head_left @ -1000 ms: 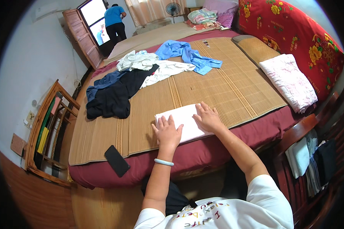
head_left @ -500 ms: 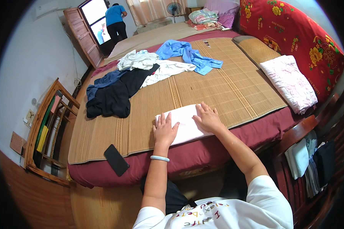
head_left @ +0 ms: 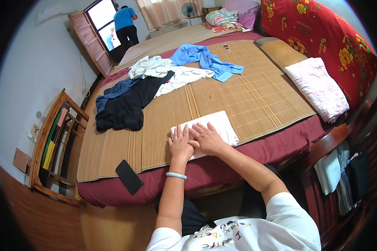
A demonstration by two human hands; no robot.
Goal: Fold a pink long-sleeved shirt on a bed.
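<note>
A folded white garment [head_left: 223, 125] lies flat at the near edge of the bamboo mat on the bed. My left hand [head_left: 181, 143] rests palm down on its left end, fingers stretched out, a pale bangle on the wrist. Close beside it, my right hand [head_left: 207, 140] lies flat on the cloth with fingers spread, its fingertips close to the left hand. Neither hand grips anything. The garment's middle is partly covered by my hands.
Unfolded clothes lie beyond: black garment [head_left: 123, 109], blue shirt [head_left: 205, 58], white clothes [head_left: 151, 67]. A black phone [head_left: 129, 177] sits at the near bed edge. Right are a folded pink-white cloth [head_left: 318, 88] and a wooden chair with folded clothes [head_left: 327, 171]. A person [head_left: 125, 26] stands by the door.
My right hand has slid left across the folded white garment, from its right part to beside my left hand. The left hand has stayed nearly in place.
</note>
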